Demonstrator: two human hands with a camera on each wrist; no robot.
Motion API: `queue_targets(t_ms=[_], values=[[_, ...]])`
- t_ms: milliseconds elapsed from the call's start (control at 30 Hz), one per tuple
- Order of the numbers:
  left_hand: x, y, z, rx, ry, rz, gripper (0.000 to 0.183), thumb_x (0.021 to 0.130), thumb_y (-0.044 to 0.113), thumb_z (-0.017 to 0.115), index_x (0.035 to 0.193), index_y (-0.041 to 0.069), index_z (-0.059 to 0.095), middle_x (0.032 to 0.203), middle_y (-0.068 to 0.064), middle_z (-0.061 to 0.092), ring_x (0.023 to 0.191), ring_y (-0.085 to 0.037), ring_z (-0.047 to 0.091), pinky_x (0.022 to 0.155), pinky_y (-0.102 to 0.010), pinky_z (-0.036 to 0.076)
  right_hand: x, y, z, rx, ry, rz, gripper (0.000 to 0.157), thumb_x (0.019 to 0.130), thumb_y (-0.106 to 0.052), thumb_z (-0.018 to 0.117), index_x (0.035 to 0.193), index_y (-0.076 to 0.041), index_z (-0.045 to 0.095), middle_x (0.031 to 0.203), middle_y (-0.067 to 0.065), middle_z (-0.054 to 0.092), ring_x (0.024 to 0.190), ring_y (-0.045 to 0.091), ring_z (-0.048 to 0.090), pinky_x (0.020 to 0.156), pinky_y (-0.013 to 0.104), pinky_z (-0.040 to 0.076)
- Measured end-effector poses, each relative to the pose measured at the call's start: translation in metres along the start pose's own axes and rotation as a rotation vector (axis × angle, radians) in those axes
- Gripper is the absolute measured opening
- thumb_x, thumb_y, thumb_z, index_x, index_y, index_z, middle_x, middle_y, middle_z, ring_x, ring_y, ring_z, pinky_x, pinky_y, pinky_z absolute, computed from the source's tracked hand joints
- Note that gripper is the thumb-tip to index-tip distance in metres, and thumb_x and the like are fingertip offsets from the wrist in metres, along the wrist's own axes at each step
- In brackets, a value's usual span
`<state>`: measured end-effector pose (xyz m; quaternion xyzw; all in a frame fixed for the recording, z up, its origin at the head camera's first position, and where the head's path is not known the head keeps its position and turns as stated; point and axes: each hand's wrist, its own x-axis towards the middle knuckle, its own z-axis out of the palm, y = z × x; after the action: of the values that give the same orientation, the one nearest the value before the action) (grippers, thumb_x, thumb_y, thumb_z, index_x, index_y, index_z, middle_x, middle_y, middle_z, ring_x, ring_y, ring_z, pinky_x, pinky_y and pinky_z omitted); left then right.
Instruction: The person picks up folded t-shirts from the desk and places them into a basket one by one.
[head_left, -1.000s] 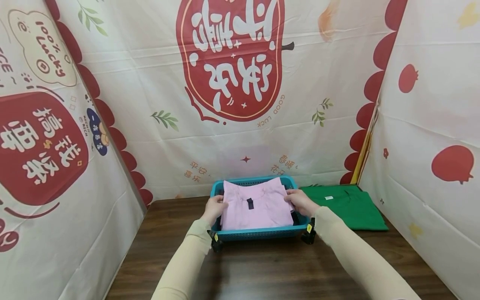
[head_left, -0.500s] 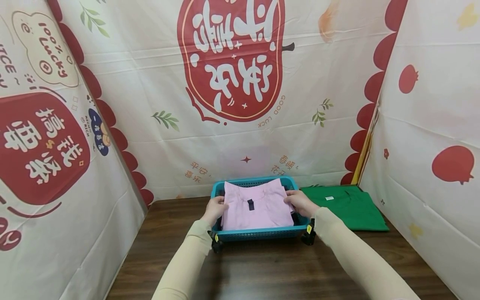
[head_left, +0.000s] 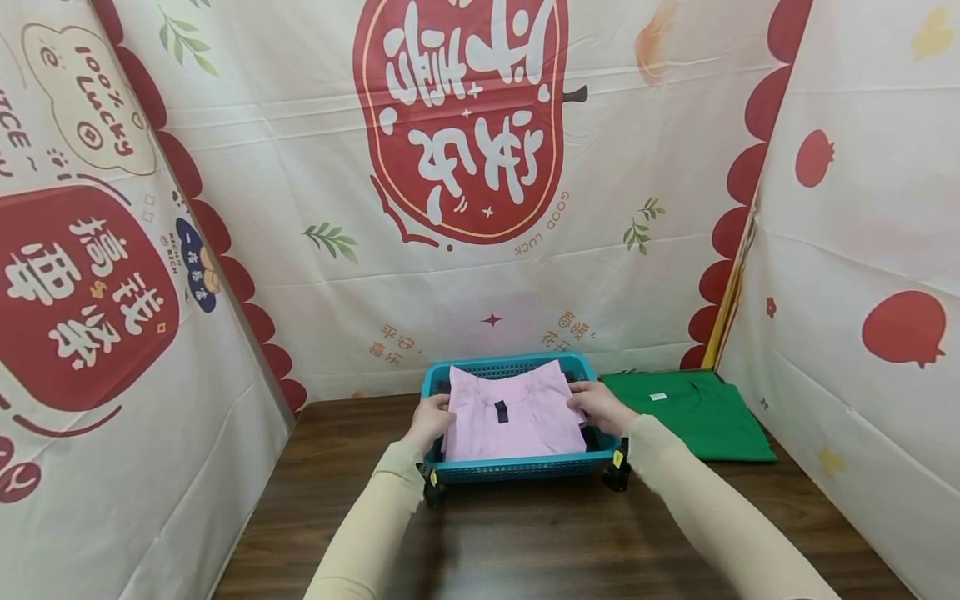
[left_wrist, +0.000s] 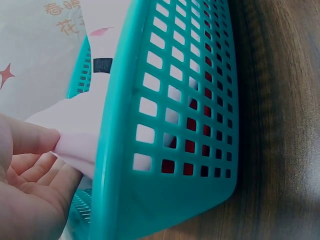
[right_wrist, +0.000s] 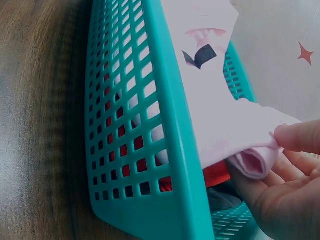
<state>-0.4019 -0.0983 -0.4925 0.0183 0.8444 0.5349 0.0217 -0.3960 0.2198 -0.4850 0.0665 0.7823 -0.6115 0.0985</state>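
The left hand [head_left: 429, 418] and the right hand [head_left: 602, 407] are pinching the two sides of the pink shirt [head_left: 517, 433], thumbs and fingers close together on its edges, while it is sitting in the blue basket [head_left: 517, 470] and a green shirt [head_left: 693, 421] is lying on the table [head_left: 525, 542] nearby

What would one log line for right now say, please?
left hand: pinches pink shirt | right hand: pinches its other side | pink shirt: folded, in teal basket | green garment: on table, right of basket
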Motion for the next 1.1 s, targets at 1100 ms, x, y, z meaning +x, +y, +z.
queue_targets(t_ms=[1100], values=[[-0.008,0.004,-0.007,0.061,-0.013,0.016,0.043,0.095,0.003,0.054,0.136,-0.008,0.049,0.132,-0.025,0.054,0.122,-0.037,0.051,0.098,-0.050,0.044,-0.009,0.000,-0.015,-0.036,-0.087,0.054,0.056,0.103,-0.027,0.047,0.145,0.006,0.033,0.147,0.029,0.033,0.131,0.047,0.036,0.098,0.058,0.041]])
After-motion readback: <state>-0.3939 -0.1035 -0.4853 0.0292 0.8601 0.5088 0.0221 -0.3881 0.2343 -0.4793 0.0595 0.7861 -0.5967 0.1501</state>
